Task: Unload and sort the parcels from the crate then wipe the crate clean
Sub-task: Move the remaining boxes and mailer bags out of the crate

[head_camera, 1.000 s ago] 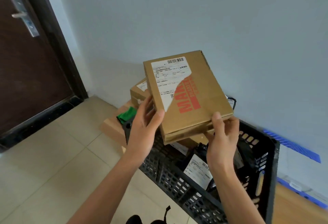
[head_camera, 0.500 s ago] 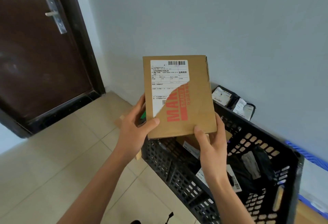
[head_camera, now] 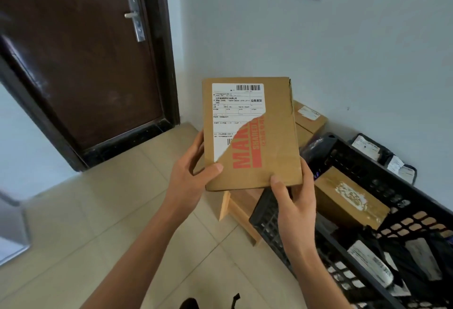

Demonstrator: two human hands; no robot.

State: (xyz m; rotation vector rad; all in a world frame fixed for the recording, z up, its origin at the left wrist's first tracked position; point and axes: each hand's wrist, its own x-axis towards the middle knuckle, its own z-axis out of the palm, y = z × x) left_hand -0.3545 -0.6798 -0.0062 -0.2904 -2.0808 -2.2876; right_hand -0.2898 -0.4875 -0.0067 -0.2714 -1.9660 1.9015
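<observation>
Flat brown cardboard parcel with torn white label (head_camera: 255, 137) pinched by left hand (head_camera: 188, 178) and right hand (head_camera: 294, 201) at bottom corners only; could tip forward, slip from thumbs

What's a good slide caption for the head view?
Both hands hold a labelled cardboard parcel above the black crate beside a door.

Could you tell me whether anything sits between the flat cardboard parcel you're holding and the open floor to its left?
Nothing visible does. Both hands, left and right, grip the flat parcel clear above the crate's left end. The tiled floor to its left, toward the door, shows bare; only a wooden box lies directly underneath.
</observation>
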